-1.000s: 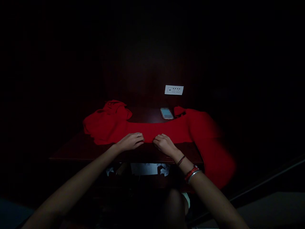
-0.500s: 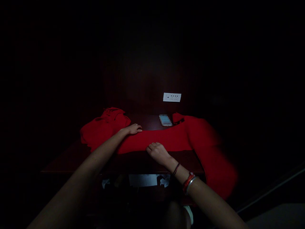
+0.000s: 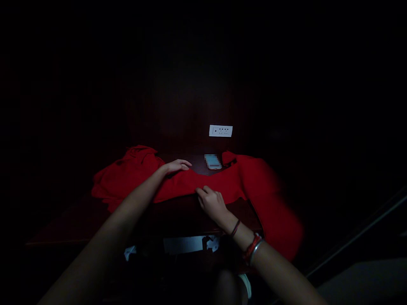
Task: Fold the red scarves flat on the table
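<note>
A long strip of red cloth (image 3: 222, 182) lies across a dark table, bunched in a heap at the left and hanging over the front edge at the right. At the strip's far edge, my left hand (image 3: 177, 166) rests with its fingers stretched out. My right hand (image 3: 212, 204) is closed on the near edge of the cloth, thumb and fingers pinched together, and the fabric creases around it. The wrist of that hand carries a thin band, a red bracelet and a silver bangle.
Behind the cloth lies a phone (image 3: 213, 161) with a blurred-out screen. A white socket panel (image 3: 220, 131) is on the dark wall. The dark wooden table (image 3: 70, 218) has its front edge close to my arms. Pale objects show below it; much else is lost in darkness.
My right hand has drawn the cloth's near edge up a little, so the strip now creases in the middle. The left hand's fingers have straightened. The whole view has shifted slightly.
</note>
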`<state>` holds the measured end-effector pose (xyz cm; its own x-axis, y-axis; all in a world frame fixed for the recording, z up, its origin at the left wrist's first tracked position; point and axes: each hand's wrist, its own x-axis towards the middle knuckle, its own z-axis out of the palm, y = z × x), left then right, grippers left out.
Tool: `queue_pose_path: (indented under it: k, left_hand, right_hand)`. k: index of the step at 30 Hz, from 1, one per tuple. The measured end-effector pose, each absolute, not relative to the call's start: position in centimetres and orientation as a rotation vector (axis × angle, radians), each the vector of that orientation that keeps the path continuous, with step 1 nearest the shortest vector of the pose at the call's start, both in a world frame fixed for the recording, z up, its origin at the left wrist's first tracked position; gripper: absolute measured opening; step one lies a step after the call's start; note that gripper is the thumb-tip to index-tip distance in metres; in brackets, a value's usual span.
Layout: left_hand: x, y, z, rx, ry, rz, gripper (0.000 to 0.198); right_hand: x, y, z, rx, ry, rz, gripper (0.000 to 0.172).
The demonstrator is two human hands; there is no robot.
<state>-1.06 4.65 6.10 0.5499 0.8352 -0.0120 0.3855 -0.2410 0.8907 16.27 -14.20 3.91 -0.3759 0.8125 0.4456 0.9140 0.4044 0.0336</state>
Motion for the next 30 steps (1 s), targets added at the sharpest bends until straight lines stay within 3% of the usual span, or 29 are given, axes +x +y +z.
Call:
queue_pose_path:
  k: [10,17,24,30]
  left_hand:
    - [4.1,3.3,14.4,1.527,0.675,0.829,0.037]
    - [13.6,4.4,18.0,1.492,0.507,0.891,0.04]
    - [26.0,5.3,15.5,1.766,0.527,0.751,0.038]
    - [32.6,5.9,11.2,2.198,0.679,0.767,0.032]
  right_hand:
    - [20.2,-14.6,10.2,-1.186,-1.831,-0.072,0.031]
    - [26.9,-15.5,14.3,-1.316,-1.431,0.047,0.027]
    - [35.3,-15.5,10.4,-1.62,-1.013,-0.055,0.024]
    - [38.8,-13.8,5.1,-1.755,-1.042,-0.244,0.026]
